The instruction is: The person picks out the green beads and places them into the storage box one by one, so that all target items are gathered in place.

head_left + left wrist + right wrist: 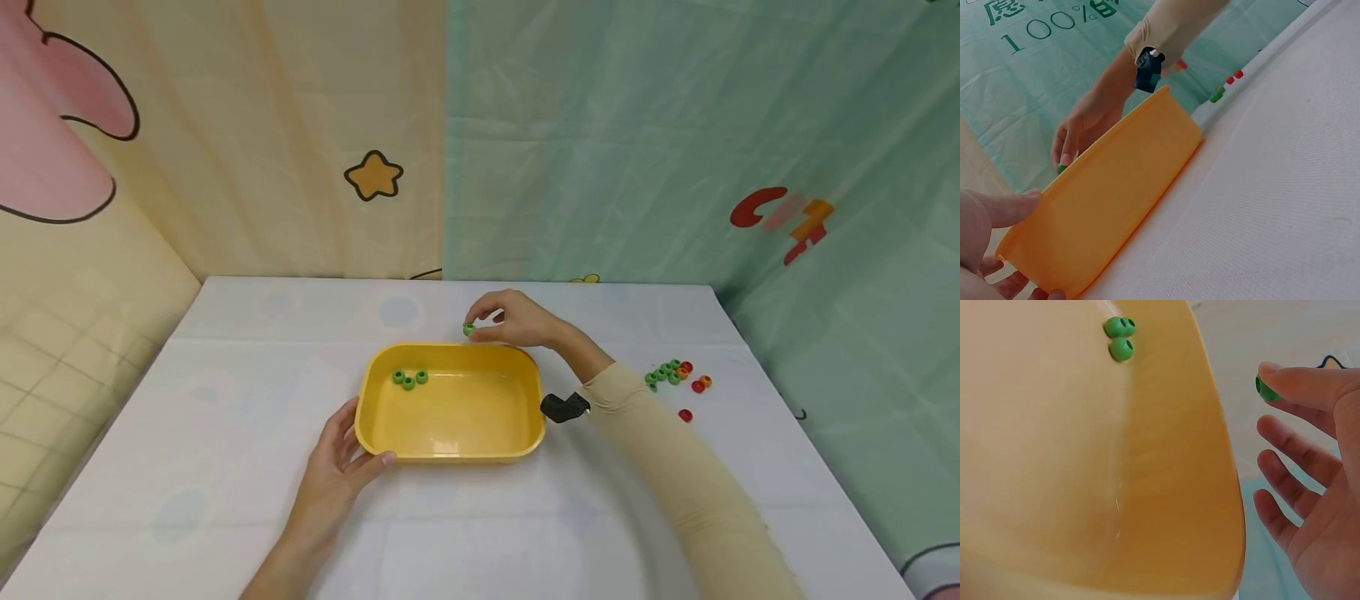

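Observation:
At the back edge of the yellow tray [461,417], my right hand [517,319] pinches a green bead [1266,391] between thumb and index finger. The bead's hole shows in the right wrist view, where the other fingers are spread loosely. My left hand [332,475] grips the tray's near left corner, its thumb [1016,209] over the rim and its fingers against the outside wall. Inside the tray, three green beads [1121,349] lie close together toward the back left.
Right of the tray, several green beads [662,374] lie grouped on the white tablecloth [225,375], with red beads [686,415] and orange beads [707,381] beside them. A black device [564,407] is on the right wrist. Printed curtains [600,167] hang behind the table.

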### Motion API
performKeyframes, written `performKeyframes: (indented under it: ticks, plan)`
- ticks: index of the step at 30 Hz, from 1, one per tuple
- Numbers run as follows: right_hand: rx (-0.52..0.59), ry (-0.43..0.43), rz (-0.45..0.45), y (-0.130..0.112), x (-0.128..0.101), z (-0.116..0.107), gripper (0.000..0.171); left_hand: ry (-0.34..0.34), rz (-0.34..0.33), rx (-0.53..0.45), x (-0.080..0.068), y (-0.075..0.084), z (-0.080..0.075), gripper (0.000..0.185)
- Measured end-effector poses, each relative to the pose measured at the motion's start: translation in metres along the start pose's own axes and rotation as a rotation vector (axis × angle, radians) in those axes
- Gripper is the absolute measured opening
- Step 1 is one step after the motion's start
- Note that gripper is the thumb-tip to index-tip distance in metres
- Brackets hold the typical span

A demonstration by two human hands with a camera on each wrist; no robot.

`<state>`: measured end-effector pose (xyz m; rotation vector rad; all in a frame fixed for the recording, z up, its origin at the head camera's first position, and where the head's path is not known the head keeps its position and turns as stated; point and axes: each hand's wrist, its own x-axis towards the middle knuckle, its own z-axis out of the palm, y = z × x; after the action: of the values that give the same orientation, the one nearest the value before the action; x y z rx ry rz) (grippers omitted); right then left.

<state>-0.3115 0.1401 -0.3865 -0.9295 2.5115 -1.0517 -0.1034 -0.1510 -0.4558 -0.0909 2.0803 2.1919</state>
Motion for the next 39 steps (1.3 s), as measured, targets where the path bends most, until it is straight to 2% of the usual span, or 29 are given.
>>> performKeyframes:
  ticks: [7,14,25,39]
  plan:
    - [0.000,-0.060,-0.060,-0.011,0.015,0.013,0.013,-0.005,0.004,-0.001,0.001,-0.001,-0.001,0.092]
    - [-0.018,-0.122,-0.093,-0.017,0.023,0.022,0.017,-0.004,0.005,-0.001,0.000,-0.001,-0.001,0.092]
    - [-0.019,-0.097,-0.045,-0.019,0.018,0.020,0.019,0.008,0.001,0.010,0.001,0.000,0.000,0.092]
    - [-0.013,-0.068,0.028,-0.002,-0.004,0.004,0.020,0.008,-0.024,0.018,0.001,0.001,0.000,0.093]
